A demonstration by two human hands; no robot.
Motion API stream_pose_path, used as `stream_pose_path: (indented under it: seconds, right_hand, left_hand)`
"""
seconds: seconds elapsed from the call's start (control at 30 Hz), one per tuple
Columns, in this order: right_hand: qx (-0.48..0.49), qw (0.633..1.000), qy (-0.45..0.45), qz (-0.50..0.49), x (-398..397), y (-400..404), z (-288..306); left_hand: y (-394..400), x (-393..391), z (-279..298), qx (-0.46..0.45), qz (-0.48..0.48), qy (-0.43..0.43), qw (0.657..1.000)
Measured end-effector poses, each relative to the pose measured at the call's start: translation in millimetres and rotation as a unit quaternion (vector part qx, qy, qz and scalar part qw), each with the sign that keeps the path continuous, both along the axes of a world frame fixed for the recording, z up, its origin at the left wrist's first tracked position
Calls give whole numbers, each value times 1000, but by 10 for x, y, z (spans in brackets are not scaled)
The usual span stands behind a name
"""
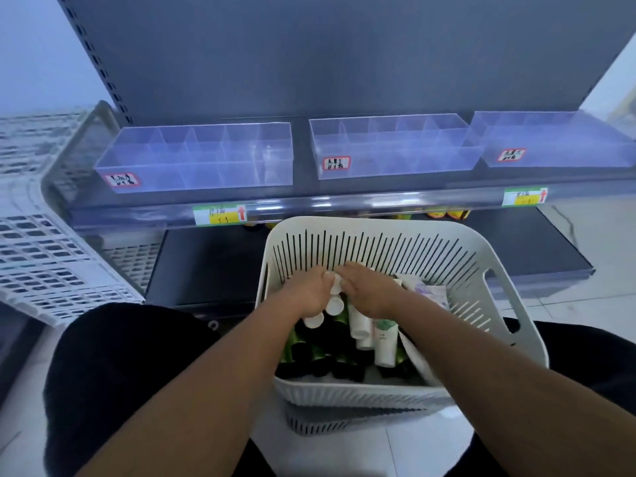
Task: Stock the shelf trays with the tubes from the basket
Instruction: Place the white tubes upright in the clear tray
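Both hands, the left hand (311, 292) and right hand (370, 292), dig in the basket (516, 304); whether they grip tubes (361, 325) I cannot tell. Grabbing too many could make tubes drop beside the basket.

Clear divided trays on the shelf: three, namely left tray (192, 156), middle tray (389, 146), right tray (550, 139). Handwritten tray labels: three. Shelf-edge price tags: two. White slotted basket (406, 242): one. Hands in basket: two, left hand (309, 294) and right hand (370, 292). Tubes (385, 346) in basket: many, white and green-black, overlapping; exact count cannot be told.
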State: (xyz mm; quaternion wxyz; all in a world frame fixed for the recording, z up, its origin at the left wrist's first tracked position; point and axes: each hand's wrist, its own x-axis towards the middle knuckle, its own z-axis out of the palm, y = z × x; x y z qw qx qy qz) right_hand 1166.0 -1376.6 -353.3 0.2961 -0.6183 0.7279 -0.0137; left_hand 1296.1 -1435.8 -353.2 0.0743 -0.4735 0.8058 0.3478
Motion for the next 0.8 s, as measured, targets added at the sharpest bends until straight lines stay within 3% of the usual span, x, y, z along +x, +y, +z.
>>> stream_pose_path:
  seconds: [0.23,0.5,0.7,0.8]
  right_hand:
    - [-48,998,-7,-41,-139,39,4]
    - [-3,996,-15,-92,-98,191,94]
    - [10,993,-28,-112,-76,135,-20]
    - [1,999,27,-46,-170,20,-125]
  left_hand:
    - [9,-77,-80,9,57,26,998]
    - [95,-15,116,-5,9,34,999]
    - [175,10,8,-12,-9,-3,1000]
    - [68,-3,-17,-27,-53,-77,995]
